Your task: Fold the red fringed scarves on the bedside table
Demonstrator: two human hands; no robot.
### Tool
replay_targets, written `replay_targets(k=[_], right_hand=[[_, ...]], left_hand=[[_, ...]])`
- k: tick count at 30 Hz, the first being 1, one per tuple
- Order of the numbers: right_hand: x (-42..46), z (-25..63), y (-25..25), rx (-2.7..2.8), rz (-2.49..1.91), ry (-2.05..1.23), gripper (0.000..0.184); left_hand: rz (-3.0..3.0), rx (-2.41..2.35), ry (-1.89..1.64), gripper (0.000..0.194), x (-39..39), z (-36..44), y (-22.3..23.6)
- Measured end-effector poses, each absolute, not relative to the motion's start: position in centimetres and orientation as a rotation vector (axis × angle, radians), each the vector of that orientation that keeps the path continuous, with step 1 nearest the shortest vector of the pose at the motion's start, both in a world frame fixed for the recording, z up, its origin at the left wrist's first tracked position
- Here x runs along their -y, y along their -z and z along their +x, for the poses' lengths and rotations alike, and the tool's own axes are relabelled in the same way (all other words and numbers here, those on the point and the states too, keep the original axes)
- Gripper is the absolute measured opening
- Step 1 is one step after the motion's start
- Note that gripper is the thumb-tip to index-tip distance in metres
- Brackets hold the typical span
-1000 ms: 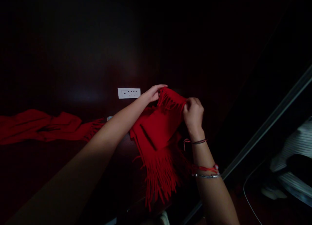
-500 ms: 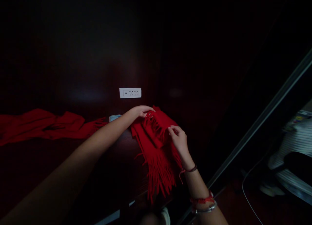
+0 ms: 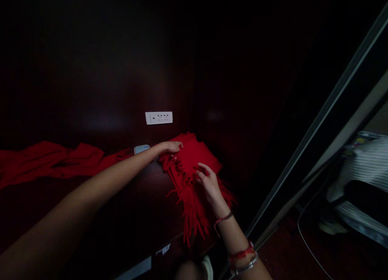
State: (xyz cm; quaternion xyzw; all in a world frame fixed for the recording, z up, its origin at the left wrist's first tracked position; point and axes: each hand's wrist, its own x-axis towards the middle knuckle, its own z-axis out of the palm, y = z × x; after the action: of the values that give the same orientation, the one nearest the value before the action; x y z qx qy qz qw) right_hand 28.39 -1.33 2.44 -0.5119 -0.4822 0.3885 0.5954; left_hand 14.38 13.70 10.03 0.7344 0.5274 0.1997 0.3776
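Observation:
A red fringed scarf lies folded on the dark surface, with long tassels hanging over the front edge. My left hand rests on the scarf's upper left part, fingers stretched over the cloth and not visibly gripping it. Over its right middle is my right hand, fingers apart and slightly bent, at the cloth near the fringe. Whether those fingertips touch it is hard to tell. A second stretch of red fringed cloth lies crumpled at the far left.
Behind the hands, a white socket plate is set in the dark wall. A phone-like device sits beside my left forearm. To the right runs a pale metal edge strip, with a white cable on the floor beyond.
The fringed edge held up between both hands now lies down on the folded scarf. My right hand has let go and moved lower left; my left hand has shifted slightly left and down.

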Motion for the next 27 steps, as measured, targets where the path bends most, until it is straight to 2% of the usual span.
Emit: replay_targets(k=[3,6,8,13,15,21,27], right_hand=[[0.7,30.3,-3.1,1.187,-1.304,-0.852,0.035],[-0.7,33.3,-4.0,1.232,-1.513,-0.512,0.032],[-2.0,34.9,-4.4,1.185,-1.622,-0.463,0.036],[-4.4,35.6,-4.0,1.052,-1.728,-0.629,0.045],[-4.6,35.3,-3.7,1.045,-1.707,-0.557,0.042],[-1.9,35.1,-3.8,1.153,-1.614,-0.209,0.031],[-0.5,34.8,-3.9,1.447,-2.051,-0.003,0.025]], left_hand=[[1.933,-1.360,-0.527,0.015,-14.4,14.9,-10.4],[1.960,-1.354,-0.584,0.031,-15.2,16.0,-10.8],[1.968,-1.331,-0.621,0.037,-15.6,16.9,-11.0],[1.996,-1.232,-0.712,0.025,-16.6,19.6,-10.6],[2.017,-1.186,-0.758,0.023,-17.0,20.5,-10.4],[2.076,-1.014,-0.806,0.039,-17.7,22.2,-10.2],[2.095,-1.060,-0.753,0.037,-17.9,23.2,-8.7]])
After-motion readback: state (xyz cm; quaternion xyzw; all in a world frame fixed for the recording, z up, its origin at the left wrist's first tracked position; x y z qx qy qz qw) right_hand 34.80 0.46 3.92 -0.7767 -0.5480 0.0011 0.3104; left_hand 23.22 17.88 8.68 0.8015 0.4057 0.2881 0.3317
